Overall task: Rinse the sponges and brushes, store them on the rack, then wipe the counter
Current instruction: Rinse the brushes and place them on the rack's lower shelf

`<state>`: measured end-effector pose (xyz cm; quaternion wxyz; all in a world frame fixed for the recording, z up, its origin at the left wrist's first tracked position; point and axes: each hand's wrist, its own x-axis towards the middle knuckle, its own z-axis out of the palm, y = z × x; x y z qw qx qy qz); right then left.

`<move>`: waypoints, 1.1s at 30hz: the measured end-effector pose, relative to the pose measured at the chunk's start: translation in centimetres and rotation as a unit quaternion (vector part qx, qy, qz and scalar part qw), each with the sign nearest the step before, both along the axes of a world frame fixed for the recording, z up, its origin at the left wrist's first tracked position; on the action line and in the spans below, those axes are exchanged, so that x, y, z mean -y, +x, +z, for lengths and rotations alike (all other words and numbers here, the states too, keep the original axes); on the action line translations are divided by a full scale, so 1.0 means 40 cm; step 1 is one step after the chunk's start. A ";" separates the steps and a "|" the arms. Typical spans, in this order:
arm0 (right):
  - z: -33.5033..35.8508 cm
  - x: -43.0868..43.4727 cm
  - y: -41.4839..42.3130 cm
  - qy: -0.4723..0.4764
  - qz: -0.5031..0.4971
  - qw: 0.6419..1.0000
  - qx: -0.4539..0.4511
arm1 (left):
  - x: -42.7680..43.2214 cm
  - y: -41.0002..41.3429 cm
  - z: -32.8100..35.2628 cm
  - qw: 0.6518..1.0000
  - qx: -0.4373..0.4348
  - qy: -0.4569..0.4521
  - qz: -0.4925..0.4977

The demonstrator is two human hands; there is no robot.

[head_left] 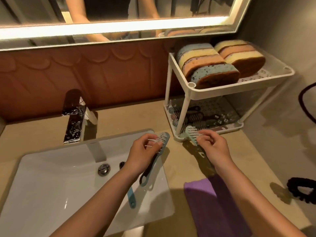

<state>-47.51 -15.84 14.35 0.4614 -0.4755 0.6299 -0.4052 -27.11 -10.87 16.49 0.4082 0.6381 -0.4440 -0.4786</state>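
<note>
My left hand point(143, 151) grips a bundle of brushes point(153, 161) over the right rim of the white sink point(51, 185); a teal head with white bristles sticks out above it, dark and blue handles hang below. My right hand point(212, 146) holds a mint-green brush point(191, 134) at the front corner of the white two-tier rack point(222, 89). Several sponges point(210, 64) lie on the rack's top shelf. More brushes point(193, 117) lie on the bottom shelf. A folded purple cloth point(213, 202) lies on the beige counter point(128, 120).
A chrome faucet point(75, 117) stands behind the sink, and a drain plug point(103, 169) sits in the basin. A black hair tie point(302, 189) lies at the counter's right edge. A lit mirror point(119, 14) hangs above the brown backsplash.
</note>
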 end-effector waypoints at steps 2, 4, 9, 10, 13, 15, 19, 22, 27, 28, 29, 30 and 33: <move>-0.011 0.041 -0.018 -0.015 0.000 0.999 -0.048 | 0.035 -0.014 -0.009 1.000 0.019 -0.008 -0.006; -0.026 0.084 -0.035 -0.027 0.003 0.993 -0.116 | 0.065 -0.024 -0.018 0.999 0.036 -0.007 -0.006; -0.065 0.216 -0.083 -0.050 0.030 0.963 -0.263 | 0.124 -0.038 -0.043 0.998 0.059 -0.001 -0.005; -0.072 0.247 -0.090 -0.043 0.032 0.956 -0.288 | 0.133 -0.039 -0.049 0.998 0.060 0.001 -0.003; -0.092 0.327 -0.101 -0.066 0.045 0.942 -0.327 | 0.149 -0.039 -0.065 0.998 0.063 0.007 -0.001; -0.102 0.382 -0.102 -0.080 0.079 0.934 -0.338 | 0.156 -0.037 -0.076 0.998 0.065 0.009 0.003; -0.121 0.474 -0.091 -0.033 0.115 0.934 -0.336 | 0.168 -0.034 -0.089 0.998 0.058 0.010 0.015; -0.141 0.503 -0.081 -0.031 0.121 0.936 -0.328 | 0.171 -0.036 -0.090 0.998 0.056 0.018 0.022; -0.148 0.512 -0.078 -0.011 0.146 0.923 -0.357 | 0.166 -0.046 -0.088 0.998 0.056 0.022 0.032; -0.145 0.509 -0.079 -0.009 0.148 0.922 -0.359 | 0.164 -0.049 -0.086 0.998 0.058 0.023 0.032; -0.144 0.507 -0.079 -0.013 0.149 0.922 -0.358 | 0.163 -0.052 -0.085 0.998 0.058 0.023 0.032; -0.143 0.505 -0.079 -0.020 0.150 0.922 -0.357 | 0.161 -0.055 -0.084 0.998 0.058 0.024 0.032; -0.147 0.503 -0.079 -0.035 0.163 0.926 -0.339 | 0.157 -0.065 -0.086 0.998 0.055 0.028 0.030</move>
